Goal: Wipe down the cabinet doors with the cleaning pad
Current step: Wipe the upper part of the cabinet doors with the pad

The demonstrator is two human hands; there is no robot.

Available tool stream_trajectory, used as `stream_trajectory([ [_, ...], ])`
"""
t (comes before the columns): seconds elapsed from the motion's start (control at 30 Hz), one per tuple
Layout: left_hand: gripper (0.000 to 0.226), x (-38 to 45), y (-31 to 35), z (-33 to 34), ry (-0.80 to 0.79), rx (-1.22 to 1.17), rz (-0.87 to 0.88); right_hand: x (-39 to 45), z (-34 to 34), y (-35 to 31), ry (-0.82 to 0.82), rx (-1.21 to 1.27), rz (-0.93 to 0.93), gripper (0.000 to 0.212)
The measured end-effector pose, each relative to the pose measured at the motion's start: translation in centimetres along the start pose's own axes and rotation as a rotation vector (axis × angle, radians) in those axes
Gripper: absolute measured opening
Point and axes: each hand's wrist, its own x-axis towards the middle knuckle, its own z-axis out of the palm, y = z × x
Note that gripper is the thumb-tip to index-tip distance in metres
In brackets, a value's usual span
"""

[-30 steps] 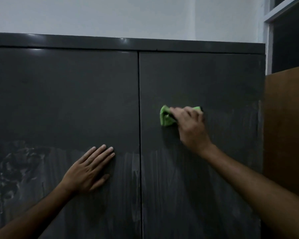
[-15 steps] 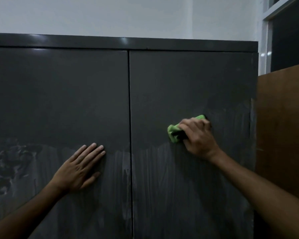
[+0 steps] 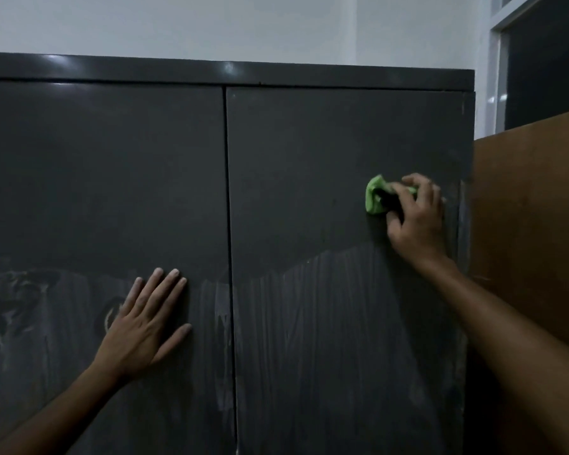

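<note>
Mid-wipe: right hand [image 3: 414, 218] grips green cleaning pad [image 3: 375, 197] against right door [image 3: 326, 152], near outer edge. Left hand [image 3: 145, 323] flat, fingers spread, braces left door [image 3: 96, 175]. Next, likely: sweep down into streaky lower half.

No text, label, brand, number or sign can be read anywhere in the view. The dark grey cabinet doors [image 3: 326, 159] carry only pale streaks and smears, the green cleaning pad [image 3: 375, 198] shows no print, and the brown panel [image 3: 532, 208] to the right and the white wall [image 3: 243, 24] above are plain.
</note>
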Motion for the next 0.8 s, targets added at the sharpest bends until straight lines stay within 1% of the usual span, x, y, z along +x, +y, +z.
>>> stream_trajectory([
  [0.03,0.089,-0.1,0.4,0.0,-0.009,0.006,-0.018,1.2,0.0,-0.4,0.030,0.023,0.062,0.048],
  [0.1,0.093,-0.3,0.9,0.1,-0.024,0.020,-0.043,1.3,0.6,-2.1,0.061,0.096,0.058,0.052],
  [0.13,0.094,-0.4,1.0,0.1,-0.028,0.027,-0.049,0.2,1.0,-2.8,0.050,0.118,-0.003,0.054],
  [0.23,0.094,-0.6,0.8,0.3,-0.045,0.046,-0.051,-4.8,1.7,-2.6,-0.075,0.082,-0.304,0.054],
  [0.27,0.093,-0.6,0.7,0.4,-0.053,0.050,-0.050,-5.3,1.3,-1.7,-0.103,0.053,-0.361,0.054],
  [0.3,0.093,-0.6,0.6,0.4,-0.061,0.059,-0.046,-4.8,1.0,-0.8,-0.109,0.038,-0.364,0.054],
  [0.33,0.093,-0.6,0.4,0.5,-0.069,0.069,-0.042,-3.5,0.6,-0.1,-0.083,0.030,-0.307,0.055],
  [0.43,0.094,-0.6,0.3,0.5,-0.086,0.070,-0.046,1.9,-0.1,-0.1,0.054,0.048,0.032,0.053],
  [0.47,0.094,-0.6,0.4,0.5,-0.082,0.071,-0.050,3.0,0.0,-0.8,0.083,0.068,0.096,0.053],
  [0.5,0.094,-0.6,0.4,0.5,-0.078,0.071,-0.053,3.4,0.2,-1.6,0.095,0.085,0.104,0.055],
  [0.53,0.094,-0.6,0.5,0.4,-0.077,0.066,-0.053,2.8,0.4,-2.3,0.082,0.091,0.052,0.056],
  [0.63,0.093,-0.5,0.6,0.2,-0.080,0.061,-0.043,-2.9,0.9,-1.5,-0.054,0.054,-0.284,0.053],
  [0.67,0.093,-0.5,0.6,0.1,-0.078,0.059,-0.040,-4.3,0.5,-0.3,-0.096,0.022,-0.354,0.053],
  [0.7,0.092,-0.5,0.6,-0.1,-0.071,0.055,-0.038,-4.3,0.0,1.2,-0.107,0.005,-0.360,0.054],
  [0.73,0.092,-0.4,0.6,-0.2,-0.062,0.054,-0.033,-3.1,-0.5,2.7,-0.088,0.010,-0.287,0.054],
  [0.8,0.092,-0.4,0.6,-0.4,-0.052,0.054,-0.020,1.3,-1.3,4.9,-0.007,0.017,-0.006,0.055],
])
